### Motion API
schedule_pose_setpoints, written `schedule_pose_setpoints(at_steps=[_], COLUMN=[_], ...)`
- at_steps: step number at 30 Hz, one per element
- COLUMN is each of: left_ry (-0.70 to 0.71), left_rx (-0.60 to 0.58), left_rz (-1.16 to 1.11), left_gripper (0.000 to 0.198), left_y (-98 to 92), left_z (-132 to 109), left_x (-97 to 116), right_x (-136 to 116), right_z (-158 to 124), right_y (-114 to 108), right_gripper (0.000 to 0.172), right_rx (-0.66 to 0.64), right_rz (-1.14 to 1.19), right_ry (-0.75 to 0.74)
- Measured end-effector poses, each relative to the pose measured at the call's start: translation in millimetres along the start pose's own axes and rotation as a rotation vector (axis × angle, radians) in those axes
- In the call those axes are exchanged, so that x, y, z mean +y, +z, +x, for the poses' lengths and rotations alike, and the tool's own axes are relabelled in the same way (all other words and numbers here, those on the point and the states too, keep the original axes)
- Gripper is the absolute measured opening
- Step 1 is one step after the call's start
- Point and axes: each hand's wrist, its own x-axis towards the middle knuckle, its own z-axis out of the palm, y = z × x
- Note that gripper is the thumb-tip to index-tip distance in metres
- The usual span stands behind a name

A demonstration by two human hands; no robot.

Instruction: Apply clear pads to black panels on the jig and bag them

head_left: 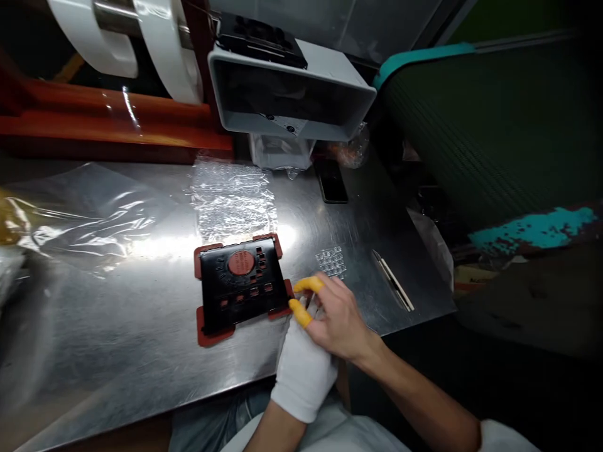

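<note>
A black panel with a round cutout and several small square openings lies on a red fixture on the metal table. Just right of the panel's lower right corner, my right hand wears yellow covers on its thumb and index finger. Those two fingers are curled close together in a pinch; any small thing between them is too small to make out. Beneath it, my left hand wears a white glove, its fingers mostly hidden behind the right hand. A sheet of small clear pads lies just beyond my right hand.
Bubble wrap lies behind the panel, and clear plastic film spreads to the left. Tweezers and a phone are on the right. A grey bin stands at the back, beside white rolls on an orange frame.
</note>
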Motion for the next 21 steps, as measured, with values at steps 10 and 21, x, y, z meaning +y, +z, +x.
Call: schedule_pose_setpoints(at_steps=[10,21], left_ry=[-0.002,-0.033], left_rx=[-0.086,-0.104], left_rz=[0.115,0.093], left_gripper=[0.039,0.041], left_y=[-16.6,-14.8], left_z=[8,6], left_x=[6,7], right_x=[89,100], right_z=[-44,-39], right_y=[-37,-39], right_gripper=[0.017,0.018], right_rx=[0.059,0.032], right_rz=[-0.074,-0.147], right_ry=[0.085,-0.077])
